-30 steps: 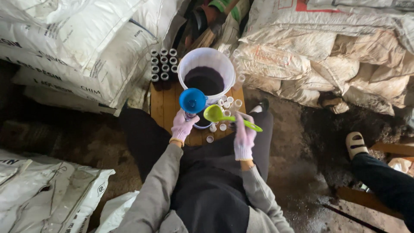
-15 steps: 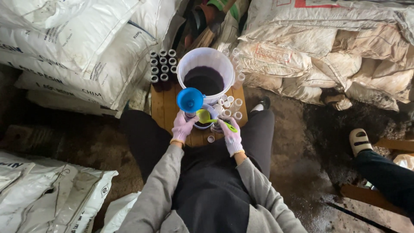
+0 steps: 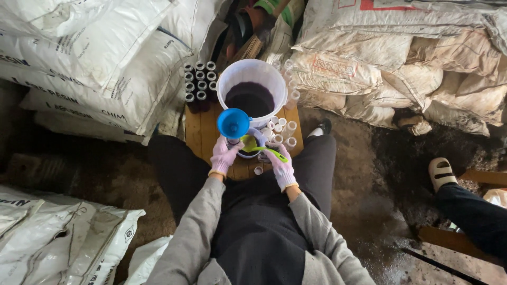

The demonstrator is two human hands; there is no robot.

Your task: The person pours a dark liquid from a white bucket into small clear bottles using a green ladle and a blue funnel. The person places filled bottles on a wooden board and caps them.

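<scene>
I am sitting on a dirty dark floor (image 3: 364,174), hemmed in by stacked white sacks (image 3: 100,68) on my left and crumpled, stained sacks (image 3: 401,68) on my right, with a low wooden bench (image 3: 200,132) between my knees.

My left hand (image 3: 224,155), in a pale glove, is closed around the neck of a bright blue funnel (image 3: 233,122), which stands upright with its round mouth facing up at me; what the spout sits in is hidden by my fingers. My right hand (image 3: 280,166), gloved the same, is clamped on the handle of a yellow-green scoop (image 3: 256,146), whose bowl lies just beside the funnel, over a small pale dish (image 3: 259,137) at the bench's middle.

Right behind the funnel stands a white bucket (image 3: 252,74) holding dark, almost black powder (image 3: 249,98). To its left, at the far corner of the bench, a block of small dark bottles (image 3: 198,82) with round light tops stands in neat rows. To the right of the bucket and my scoop, empty clear little bottles (image 3: 285,126) lie scattered, and one (image 3: 258,170) is close to my right wrist.

At the right edge, another person's dark trouser leg (image 3: 470,211) and pale sandal (image 3: 442,171) rest on the floor, well apart from my bench.
</scene>
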